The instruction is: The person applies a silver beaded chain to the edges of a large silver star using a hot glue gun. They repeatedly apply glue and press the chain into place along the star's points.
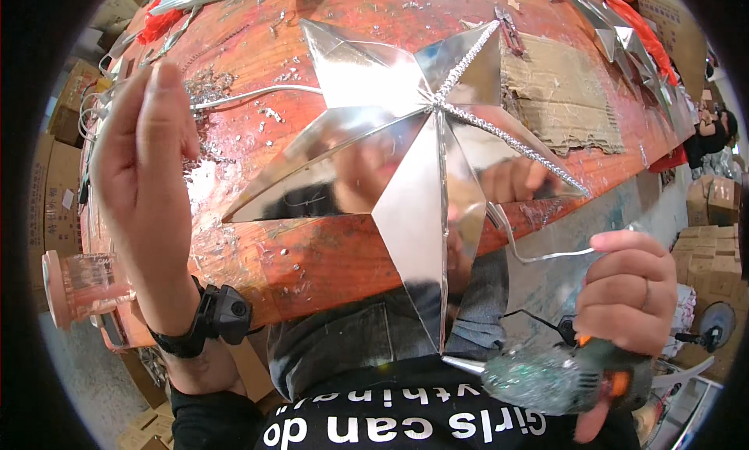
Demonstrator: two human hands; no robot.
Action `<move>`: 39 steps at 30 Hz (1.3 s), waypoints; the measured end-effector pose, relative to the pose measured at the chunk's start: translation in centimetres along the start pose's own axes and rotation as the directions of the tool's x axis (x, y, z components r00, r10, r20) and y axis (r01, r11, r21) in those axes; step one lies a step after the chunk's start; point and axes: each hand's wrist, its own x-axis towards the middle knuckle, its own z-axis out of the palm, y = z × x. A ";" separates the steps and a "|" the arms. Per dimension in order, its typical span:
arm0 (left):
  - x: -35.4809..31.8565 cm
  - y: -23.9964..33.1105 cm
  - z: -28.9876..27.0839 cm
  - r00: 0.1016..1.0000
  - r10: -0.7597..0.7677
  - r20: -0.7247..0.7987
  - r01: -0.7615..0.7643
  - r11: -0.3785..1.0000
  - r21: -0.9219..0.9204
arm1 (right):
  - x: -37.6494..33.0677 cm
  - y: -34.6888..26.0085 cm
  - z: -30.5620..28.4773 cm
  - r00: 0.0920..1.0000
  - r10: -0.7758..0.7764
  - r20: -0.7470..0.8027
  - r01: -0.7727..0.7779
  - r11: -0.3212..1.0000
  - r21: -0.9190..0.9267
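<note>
Head view: boxes (58, 192) flank a littered red table (320, 274), left grip (148, 145) loose, empty, right grip (628, 294) clasping glue gun (538, 378).

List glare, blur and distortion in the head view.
Head view: washed-out glare and reflections on the mirror-like silver star; the left hand looks slightly blurred; the red-orange wooden table bows at its left edge; black fisheye border in the corners.

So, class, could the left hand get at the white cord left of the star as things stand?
Probably yes: the left hand looks empty and is close to the white cord, and nothing seems to cover the stretch running to the star.
</note>
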 end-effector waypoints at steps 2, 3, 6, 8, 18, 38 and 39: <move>-0.7 1.0 0.2 0.988 -0.151 -0.039 0.155 0.979 0.135 | -1.2 1.1 0.3 0.989 0.080 -0.126 -0.081 0.997 -0.009; -0.6 1.1 0.2 0.986 -0.169 -0.018 0.169 0.975 0.142 | -1.9 1.9 0.2 0.970 0.134 -0.204 -0.142 0.989 -0.028; -0.4 1.1 1.2 0.971 -0.238 0.039 0.234 0.968 0.090 | -5.6 5.0 0.6 0.803 0.368 -0.468 -0.472 0.873 -0.123; -0.3 1.0 1.0 0.956 -0.259 0.137 0.257 0.966 0.033 | -6.4 8.1 -0.1 0.849 0.293 -0.440 -0.370 0.924 -0.098; -1.7 3.9 0.5 0.830 -0.245 0.501 0.176 0.967 0.182 | -3.8 9.1 1.4 0.747 0.389 -0.540 -0.623 0.693 -0.362; -1.8 -0.4 -4.7 0.941 -0.195 0.275 -0.058 0.711 0.701 | -7.7 1.3 3.4 0.507 0.385 -0.771 -0.572 0.820 0.032; -1.8 -0.9 -4.2 0.942 -0.167 0.292 -0.064 0.762 0.645 | -7.7 1.1 3.5 0.515 0.399 -0.759 -0.584 0.811 0.030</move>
